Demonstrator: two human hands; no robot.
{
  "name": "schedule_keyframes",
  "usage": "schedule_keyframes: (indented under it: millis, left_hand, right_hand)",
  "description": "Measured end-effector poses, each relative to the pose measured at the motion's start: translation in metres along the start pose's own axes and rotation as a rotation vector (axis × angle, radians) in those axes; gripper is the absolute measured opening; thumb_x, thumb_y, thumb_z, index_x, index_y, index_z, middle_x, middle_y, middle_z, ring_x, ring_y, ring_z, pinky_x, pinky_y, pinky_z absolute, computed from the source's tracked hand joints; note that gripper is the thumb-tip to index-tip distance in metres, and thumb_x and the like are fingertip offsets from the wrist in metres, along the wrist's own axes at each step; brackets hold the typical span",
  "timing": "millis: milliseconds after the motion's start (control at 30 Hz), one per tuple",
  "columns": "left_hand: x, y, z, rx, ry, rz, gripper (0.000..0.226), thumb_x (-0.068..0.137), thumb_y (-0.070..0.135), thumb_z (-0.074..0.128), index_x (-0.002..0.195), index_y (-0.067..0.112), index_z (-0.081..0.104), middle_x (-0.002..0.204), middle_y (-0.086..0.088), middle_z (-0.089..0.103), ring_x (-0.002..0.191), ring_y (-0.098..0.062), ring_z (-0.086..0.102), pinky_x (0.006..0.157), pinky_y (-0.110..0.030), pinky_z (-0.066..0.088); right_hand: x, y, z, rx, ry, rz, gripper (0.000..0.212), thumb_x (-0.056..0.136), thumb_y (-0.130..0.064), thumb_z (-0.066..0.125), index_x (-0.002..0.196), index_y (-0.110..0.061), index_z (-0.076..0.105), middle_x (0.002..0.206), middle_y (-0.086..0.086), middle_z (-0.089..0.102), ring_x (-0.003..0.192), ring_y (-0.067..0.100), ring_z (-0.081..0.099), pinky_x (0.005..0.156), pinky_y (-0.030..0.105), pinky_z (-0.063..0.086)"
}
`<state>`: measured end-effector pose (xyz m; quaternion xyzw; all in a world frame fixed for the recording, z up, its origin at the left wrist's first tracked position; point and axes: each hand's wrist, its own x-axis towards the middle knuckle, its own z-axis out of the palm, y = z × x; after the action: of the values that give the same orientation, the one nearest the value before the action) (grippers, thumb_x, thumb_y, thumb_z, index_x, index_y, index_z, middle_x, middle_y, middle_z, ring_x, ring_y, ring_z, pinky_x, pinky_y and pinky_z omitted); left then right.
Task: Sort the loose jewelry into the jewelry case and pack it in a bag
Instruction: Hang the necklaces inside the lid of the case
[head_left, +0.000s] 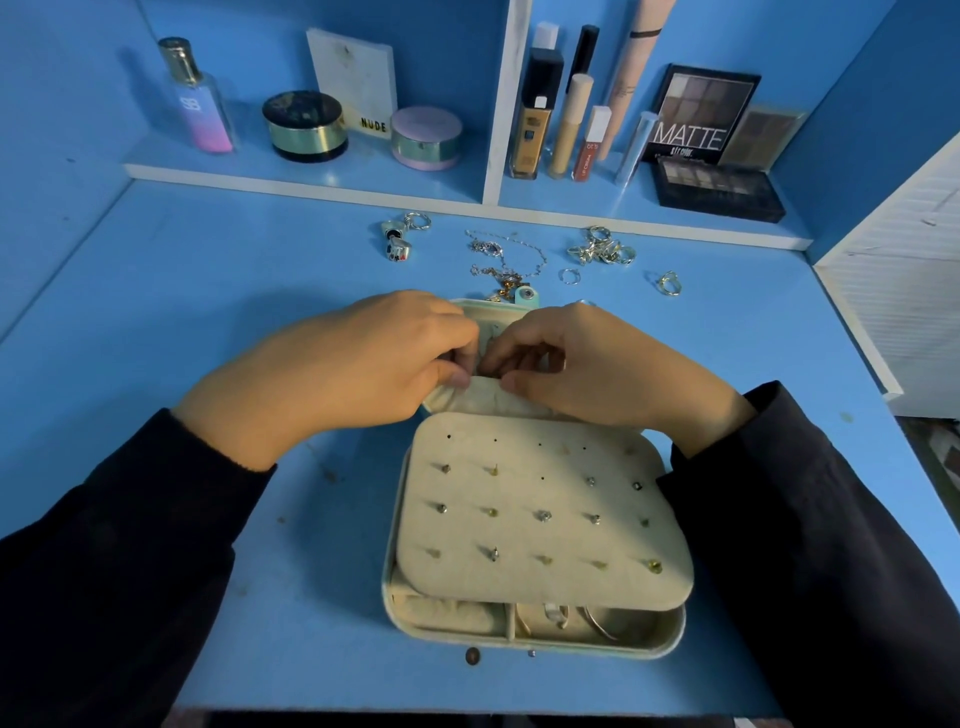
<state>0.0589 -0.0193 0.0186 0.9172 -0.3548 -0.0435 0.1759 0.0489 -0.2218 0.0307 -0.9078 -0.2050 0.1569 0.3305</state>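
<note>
A blue desk (156, 312) fills the view, with a shelf (311, 179) of makeup along its back. The open jewelry case (395, 613) lies in the middle of the desk, near the front edge. A cream panel (540, 499) covers most of its tray. The left hand (343, 364) and right hand (613, 364) meet over the lid, fingers curled, each pinching the edge of a cream pocket (493, 400). Beyond the case lie tangled chains (498, 254) and a heap of rings (602, 248). Small studs (544, 515) sit in rows on the panel.
</note>
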Motion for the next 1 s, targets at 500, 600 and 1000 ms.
schedule_keyframes:
  millis: [500,600,1000]
  left_hand:
    - [-0.002,0.002,-0.001,0.006,0.027,0.034,0.01,0.092,0.029,0.062,0.092,0.02,0.065,0.084,0.013,0.053,0.084,-0.006,0.045,0.078,-0.026,0.041]
    - [-0.001,0.002,0.0,0.013,0.003,0.007,0.014,0.093,0.033,0.06,0.096,0.02,0.066,0.089,0.011,0.055,0.091,-0.008,0.047,0.083,-0.029,0.042]
    - [0.006,0.002,0.006,0.018,-0.007,0.027,0.018,0.091,0.037,0.059,0.095,0.021,0.065,0.088,0.01,0.055,0.09,-0.01,0.048,0.084,-0.033,0.044]
  right_hand:
    - [-0.004,0.0,-0.005,-0.031,0.01,0.037,0.01,0.084,-0.015,0.069,0.089,-0.022,0.073,0.073,-0.015,0.063,0.066,-0.007,0.055,0.063,0.005,0.04]
    - [-0.004,0.001,-0.004,-0.1,-0.004,0.032,0.008,0.085,-0.017,0.068,0.089,-0.023,0.072,0.072,-0.016,0.06,0.064,-0.01,0.053,0.061,0.004,0.038]
    - [-0.006,0.009,-0.005,-0.131,-0.039,0.014,0.006,0.087,-0.018,0.069,0.09,-0.023,0.07,0.073,-0.015,0.059,0.063,-0.006,0.052,0.063,0.008,0.039]
